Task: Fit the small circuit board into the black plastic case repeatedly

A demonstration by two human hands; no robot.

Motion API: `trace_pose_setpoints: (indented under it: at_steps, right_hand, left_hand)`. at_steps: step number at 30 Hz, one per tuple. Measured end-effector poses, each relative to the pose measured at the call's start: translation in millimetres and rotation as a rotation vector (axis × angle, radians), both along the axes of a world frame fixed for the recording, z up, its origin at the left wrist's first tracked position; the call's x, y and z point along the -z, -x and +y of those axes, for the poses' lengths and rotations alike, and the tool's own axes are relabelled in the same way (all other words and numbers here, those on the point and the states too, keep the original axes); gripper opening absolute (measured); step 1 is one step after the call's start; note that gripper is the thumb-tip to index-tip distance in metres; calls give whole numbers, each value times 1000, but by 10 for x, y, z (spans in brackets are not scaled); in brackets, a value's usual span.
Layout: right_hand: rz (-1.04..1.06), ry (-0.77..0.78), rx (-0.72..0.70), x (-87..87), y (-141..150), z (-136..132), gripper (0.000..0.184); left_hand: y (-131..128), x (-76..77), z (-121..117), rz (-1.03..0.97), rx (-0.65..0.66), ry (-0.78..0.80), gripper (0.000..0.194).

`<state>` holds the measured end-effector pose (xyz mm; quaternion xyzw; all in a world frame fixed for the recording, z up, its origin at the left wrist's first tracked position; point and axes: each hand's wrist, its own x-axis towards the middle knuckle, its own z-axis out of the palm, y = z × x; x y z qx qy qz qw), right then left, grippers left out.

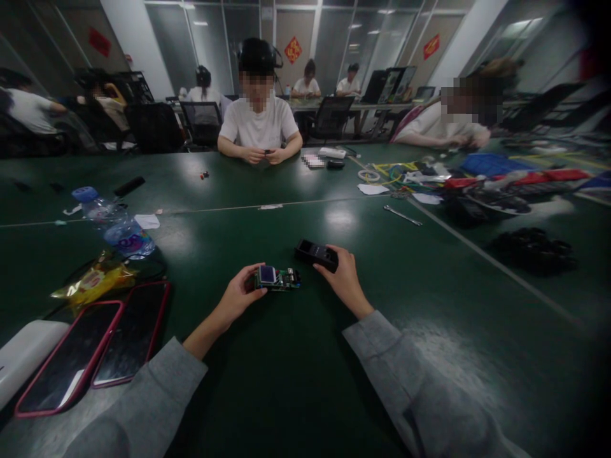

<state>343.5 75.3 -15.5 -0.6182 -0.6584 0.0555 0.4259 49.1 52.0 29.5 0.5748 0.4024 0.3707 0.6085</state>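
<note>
My left hand [237, 292] grips the left end of a green circuit board [278, 280], thumb in front and fingers behind. A small square screen sits at the board's left, and small parts crowd its right end. My right hand [342, 275] is closed on the right end of a black plastic case [315, 253], which has a rectangular opening in its face. Board and case are apart, with the case slightly farther away and to the right. Both are over the green table [267, 369]; whether they touch it I cannot tell.
Two red-edged phones [71, 356], a yellow snack bag [98, 280] and a plastic bottle [117, 226] are at left. A wrench [402, 215], tangled cables [391, 175] and a black heap [532, 251] lie at right. A person [260, 121] sits opposite.
</note>
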Motion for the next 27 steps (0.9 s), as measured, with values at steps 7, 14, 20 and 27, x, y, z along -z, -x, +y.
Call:
trace_pose_setpoints:
  at_steps: [7, 14, 20, 27]
  right_hand:
    - [-67, 30, 82, -37, 36, -38, 63]
    - [-39, 35, 45, -62, 38, -39, 54]
    - [206, -62, -88, -280, 273, -205, 50]
    - [149, -9, -348, -396, 677, -454, 51]
  left_hand:
    - [6, 30, -1, -12, 3, -9, 57]
    - [12, -5, -11, -1, 6, 6, 57]
    - [-12, -17, -2, -9, -4, 25, 59]
    - [5, 221, 58, -86, -54, 17, 58]
